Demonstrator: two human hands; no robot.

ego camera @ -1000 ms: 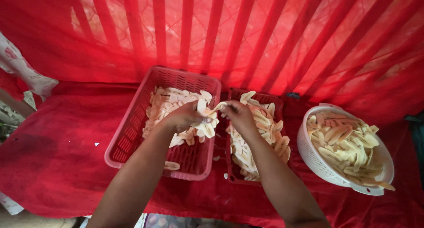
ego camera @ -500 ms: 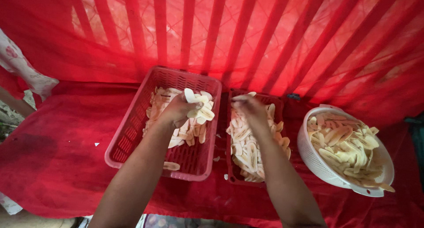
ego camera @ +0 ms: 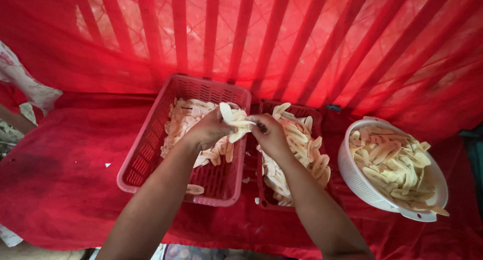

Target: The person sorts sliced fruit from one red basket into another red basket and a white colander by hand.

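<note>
Your left hand (ego camera: 206, 131) fingers clamp a bunch of pale slices (ego camera: 235, 123); right hand (ego camera: 271, 136) fingers pinch its end, over the pink basket (ego camera: 151, 144).

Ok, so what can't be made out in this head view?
- Left hand: its fingers are curled under, so the grip on the pale slices is hidden.
- Right hand: a small dark item at its fingers is too small to identify.
- Red basket: forearm covers part of its contents.
- White colander: its base is hidden by slices.
</note>
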